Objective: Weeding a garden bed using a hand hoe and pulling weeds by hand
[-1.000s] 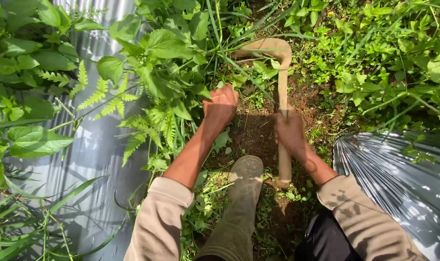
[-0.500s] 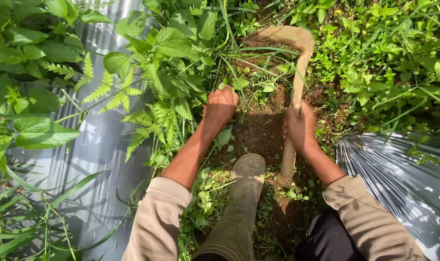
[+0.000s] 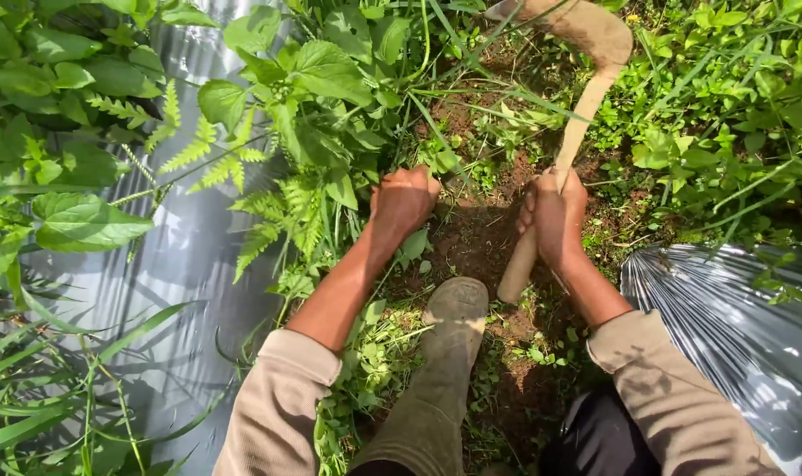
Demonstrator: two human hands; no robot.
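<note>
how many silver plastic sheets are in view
2: one silver plastic sheet at left, under the leafy weeds; another sheet at lower right, beside the right arm. More may lie hidden under plants.

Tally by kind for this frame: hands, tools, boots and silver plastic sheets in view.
Hands: 2, left hand gripping weeds, right hand on the sickle.
Tools: 1, wooden-handled sickle.
Boots: 1, muddy boot.
Silver plastic sheets: 2, left and right.
Total: 6

Bare reddish-brown soil ground (image 3: 471,238), weeds all round; shiny silver plastic mulch sheets (image 3: 171,264) lying either side, muddy olive rubber boot (image 3: 449,326) planted between.
</note>
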